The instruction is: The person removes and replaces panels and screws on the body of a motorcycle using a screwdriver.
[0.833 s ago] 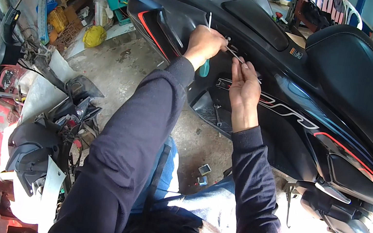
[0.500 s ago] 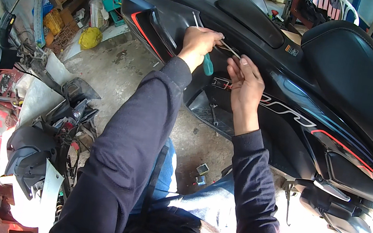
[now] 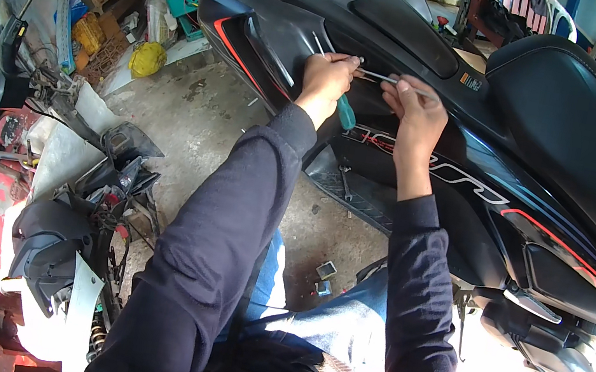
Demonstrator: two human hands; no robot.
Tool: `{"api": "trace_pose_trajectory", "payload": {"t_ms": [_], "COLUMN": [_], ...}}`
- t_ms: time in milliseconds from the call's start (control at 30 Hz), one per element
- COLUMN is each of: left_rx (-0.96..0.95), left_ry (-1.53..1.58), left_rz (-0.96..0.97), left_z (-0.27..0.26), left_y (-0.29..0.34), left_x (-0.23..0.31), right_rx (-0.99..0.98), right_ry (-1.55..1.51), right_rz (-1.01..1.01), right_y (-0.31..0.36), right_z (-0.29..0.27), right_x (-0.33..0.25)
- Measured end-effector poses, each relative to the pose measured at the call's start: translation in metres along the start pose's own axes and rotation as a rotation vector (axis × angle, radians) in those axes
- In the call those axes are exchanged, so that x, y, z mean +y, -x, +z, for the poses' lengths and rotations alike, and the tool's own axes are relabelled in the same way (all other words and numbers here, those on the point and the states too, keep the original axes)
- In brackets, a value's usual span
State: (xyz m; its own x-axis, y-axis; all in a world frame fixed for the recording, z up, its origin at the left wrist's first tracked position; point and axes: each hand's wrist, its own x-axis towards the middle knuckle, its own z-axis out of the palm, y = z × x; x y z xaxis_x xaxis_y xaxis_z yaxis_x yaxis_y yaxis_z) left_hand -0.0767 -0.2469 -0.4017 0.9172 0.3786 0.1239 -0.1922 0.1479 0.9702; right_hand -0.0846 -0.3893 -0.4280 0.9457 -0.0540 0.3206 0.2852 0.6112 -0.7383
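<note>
Head cam: both your hands up at the scooter's side panel, each on a tool.

Your left hand (image 3: 325, 80) is closed round a screwdriver (image 3: 345, 112); its teal handle sticks out below the fist toward you, a thin metal shaft pokes up past the knuckles, so the long axis runs roughly up-down along the panel (image 3: 283, 42). Your right hand (image 3: 414, 115) sits just beside it, to the right, fingers pinched shut on a slim metal rod (image 3: 379, 77) lying about level, tip pointing left at the left hand's knuckles. Rod tip and left fist nearly meet at the panel's upper edge, under the seat (image 3: 577, 122) line. Can't tell if there's a fastener there. Stripped parts (image 3: 70, 227) lie on the floor, lower left.
</note>
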Motion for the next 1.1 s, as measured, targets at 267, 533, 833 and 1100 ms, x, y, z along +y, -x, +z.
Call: {"api": "trace_pose_trajectory", "payload": {"t_ms": [267, 533, 833, 1100], "left_rx": [0.007, -0.061, -0.086, -0.053], "left_ry": [0.19, 0.145, 0.105, 0.153], "left_rz": [-0.099, -0.089, -0.155, -0.069], "left_z": [0.005, 0.002, -0.001, -0.006], "left_y": [-0.004, -0.004, 0.004, 0.01], "left_x": [0.001, 0.002, 0.015, -0.003], "right_rx": [-0.148, -0.189, -0.565, -0.644], "right_ry": [0.409, 0.357, 1.201, 1.492], "right_rz": [-0.18, -0.248, -0.679, -0.711], "right_y": [-0.032, -0.032, -0.089, -0.073], "right_z": [0.015, 0.023, 0.084, 0.106], "right_x": [-0.023, -0.019, -0.024, 0.015]}}
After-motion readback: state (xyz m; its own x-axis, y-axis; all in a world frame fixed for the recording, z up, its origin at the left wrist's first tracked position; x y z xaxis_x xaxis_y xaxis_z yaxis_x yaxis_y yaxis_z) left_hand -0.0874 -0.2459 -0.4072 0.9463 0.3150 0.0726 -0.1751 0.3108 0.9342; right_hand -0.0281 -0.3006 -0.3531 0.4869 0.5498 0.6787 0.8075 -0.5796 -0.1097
